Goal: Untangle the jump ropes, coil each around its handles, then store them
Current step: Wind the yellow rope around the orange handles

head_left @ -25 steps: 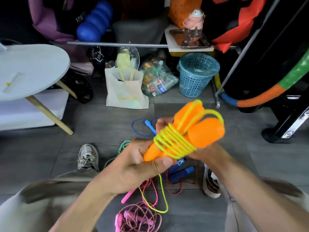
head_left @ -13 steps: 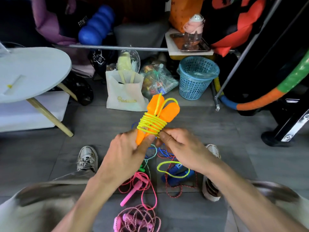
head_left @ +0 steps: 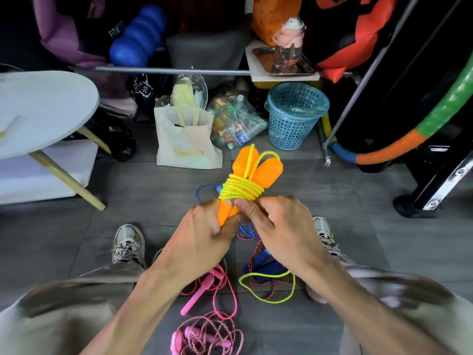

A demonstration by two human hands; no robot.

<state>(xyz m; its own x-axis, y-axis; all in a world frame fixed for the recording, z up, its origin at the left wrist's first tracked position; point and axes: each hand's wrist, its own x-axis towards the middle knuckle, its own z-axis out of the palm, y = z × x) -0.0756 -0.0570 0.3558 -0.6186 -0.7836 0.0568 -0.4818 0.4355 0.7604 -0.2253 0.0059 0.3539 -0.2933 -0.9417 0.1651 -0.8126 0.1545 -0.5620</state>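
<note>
- Orange handles point(head_left: 256, 167): two, held side by side over the floor point(head_left: 384, 239), centre of view, fat ends pointing far. Smooth moulded plastic, bulbous tops tapering to thin near ends.
- Yellow cord point(head_left: 242, 189): wound in tight turns round the waist of both handles; glossy, thin, springy-looking. A loose tail point(head_left: 268, 285) loops on the floor near the right shoe point(head_left: 323, 234).
- Left hand point(head_left: 202, 242): fingers curled round the thin near ends of the handles, thumb pressing from the right.
- Right hand point(head_left: 284, 231): thumb and fingers close in at the base of the coil; they appear to pinch the cord there, though the contact itself is hidden.
- Handling, judged: bundle is light and rigid at the handles; cord is slick and likely to spring loose unless the end is tucked. Best hold is the narrow necks below the wraps.
- Still on the floor: pink handle point(head_left: 198, 294) with its thin pink cord; braided pink rope point(head_left: 210, 334) in a loose heap, nearest; blue handles point(head_left: 266, 265) crossed by a red-speckled braided rope point(head_left: 256, 254); a blue cord point(head_left: 204, 192) far of the hands.
- Braided ropes look soft and limp; the plastic cords look stiffer.
- Far side: white bag point(head_left: 186, 139), blue basket point(head_left: 294, 114) — possible stores, a guess only.
</note>
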